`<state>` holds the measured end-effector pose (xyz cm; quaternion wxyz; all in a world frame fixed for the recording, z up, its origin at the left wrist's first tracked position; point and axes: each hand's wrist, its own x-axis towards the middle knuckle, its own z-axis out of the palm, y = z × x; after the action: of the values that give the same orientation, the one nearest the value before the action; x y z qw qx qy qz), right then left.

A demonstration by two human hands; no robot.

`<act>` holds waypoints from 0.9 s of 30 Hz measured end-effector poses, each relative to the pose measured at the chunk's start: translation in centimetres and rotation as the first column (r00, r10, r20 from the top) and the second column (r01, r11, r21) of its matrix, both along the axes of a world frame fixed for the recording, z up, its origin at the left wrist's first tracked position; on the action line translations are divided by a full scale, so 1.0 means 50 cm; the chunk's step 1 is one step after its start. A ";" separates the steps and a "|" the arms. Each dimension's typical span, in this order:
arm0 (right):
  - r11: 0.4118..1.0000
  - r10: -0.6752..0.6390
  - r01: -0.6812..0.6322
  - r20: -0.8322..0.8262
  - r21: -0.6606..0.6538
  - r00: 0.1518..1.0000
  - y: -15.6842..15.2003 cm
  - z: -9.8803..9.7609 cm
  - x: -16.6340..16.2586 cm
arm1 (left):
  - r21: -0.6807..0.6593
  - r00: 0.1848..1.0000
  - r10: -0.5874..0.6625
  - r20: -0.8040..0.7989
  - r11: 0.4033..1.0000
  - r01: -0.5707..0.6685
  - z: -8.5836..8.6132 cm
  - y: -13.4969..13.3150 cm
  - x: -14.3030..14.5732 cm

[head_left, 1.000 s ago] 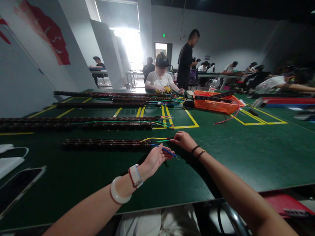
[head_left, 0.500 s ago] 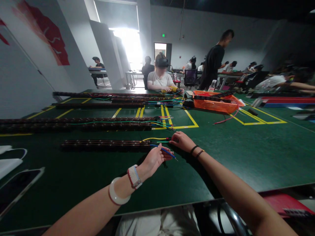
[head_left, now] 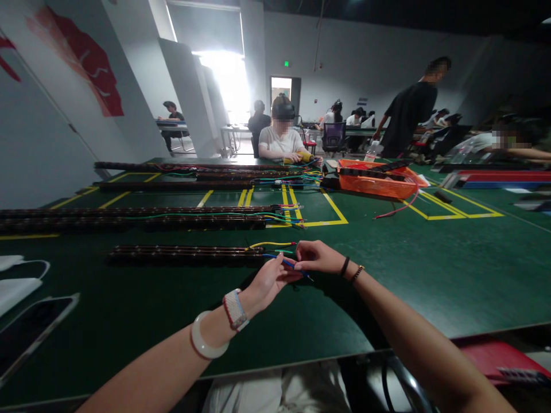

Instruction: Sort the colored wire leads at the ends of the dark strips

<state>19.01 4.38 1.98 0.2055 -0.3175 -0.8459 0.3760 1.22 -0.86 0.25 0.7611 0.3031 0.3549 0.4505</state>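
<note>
My left hand [head_left: 269,281] pinches a blue wire [head_left: 288,263] between thumb and fingers, its bare tip pointing right and down. My right hand [head_left: 319,256] has its thumb and finger closed on the same wire near that end. The wire comes from the right end of a long dark strip [head_left: 185,252] lying flat on the green table. From the same end run a yellow wire [head_left: 273,244] with a red tip and a short green wire [head_left: 283,251], both just beyond my hands. My right fingers partly hide the green wire's end.
More dark strips with coloured wires [head_left: 193,217] lie farther back. An orange basket [head_left: 379,189] holds dark pieces, with a bottle [head_left: 372,150] behind it. A phone [head_left: 34,327] rests at the left. A co-worker [head_left: 282,137] sits across the table [head_left: 408,269].
My right hand has left the yellow and green wire ends and come toward me onto the blue wire. My left hand has stayed in place. A person in black has walked right.
</note>
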 end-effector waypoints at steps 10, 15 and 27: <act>0.999 0.033 -0.031 0.126 -0.021 0.991 0.004 0.003 0.012 | -0.040 0.998 0.014 0.067 0.999 -0.012 0.007 -0.002 0.003; 0.982 -0.017 -0.006 0.122 0.187 0.992 0.012 0.003 0.019 | -0.039 0.996 -0.090 0.010 0.995 0.091 0.010 -0.003 0.002; 0.890 0.100 -0.216 0.290 0.402 0.952 0.014 -0.008 0.004 | 0.168 0.965 -0.219 -0.142 0.956 0.241 -0.003 -0.008 -0.001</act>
<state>19.23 5.09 1.59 0.1253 -0.2410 -0.9505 0.1512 1.16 -1.28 0.11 0.7539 0.4384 0.3200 0.3702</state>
